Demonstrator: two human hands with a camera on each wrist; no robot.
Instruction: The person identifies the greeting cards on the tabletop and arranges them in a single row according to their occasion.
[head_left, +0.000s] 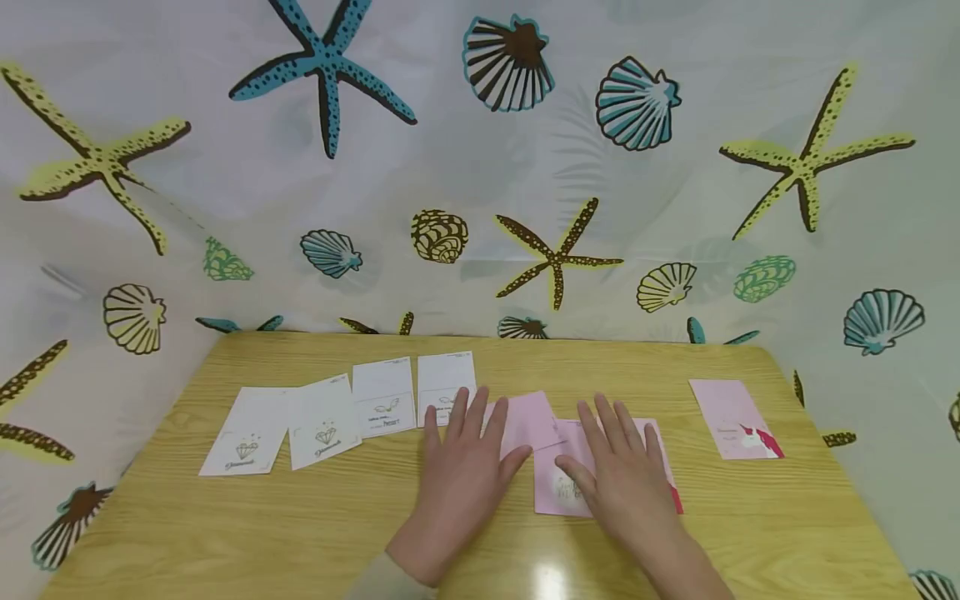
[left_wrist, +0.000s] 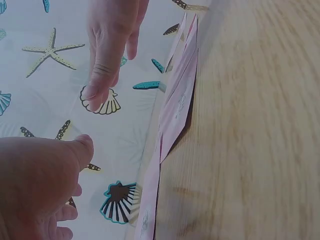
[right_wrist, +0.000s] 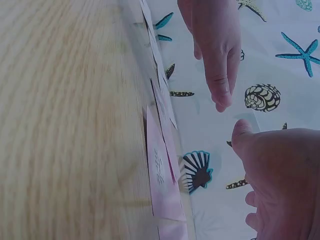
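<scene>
My left hand (head_left: 465, 475) has its fingers spread, palm down, and overlaps the corner of a small pink card (head_left: 531, 419) in the head view. To its right, my right hand (head_left: 628, 479) is spread the same way over a larger pink card (head_left: 551, 492) with printed lettering, partly hidden by that hand. The small card lies across the larger one's upper left corner. In the left wrist view both hands hang apart from the pink cards (left_wrist: 181, 105), with nothing between the fingers. The right wrist view likewise shows a gap between my right hand (right_wrist: 285, 175) and the cards.
Two white cards with a diamond drawing (head_left: 243, 421) (head_left: 322, 412) lie on the left of the wooden table (head_left: 300, 533). Beside them are two white cards with wings (head_left: 382, 383) (head_left: 447, 372). A pink unicorn card (head_left: 731, 412) lies at the right. Seashell-print cloth (head_left: 420, 167) hangs behind.
</scene>
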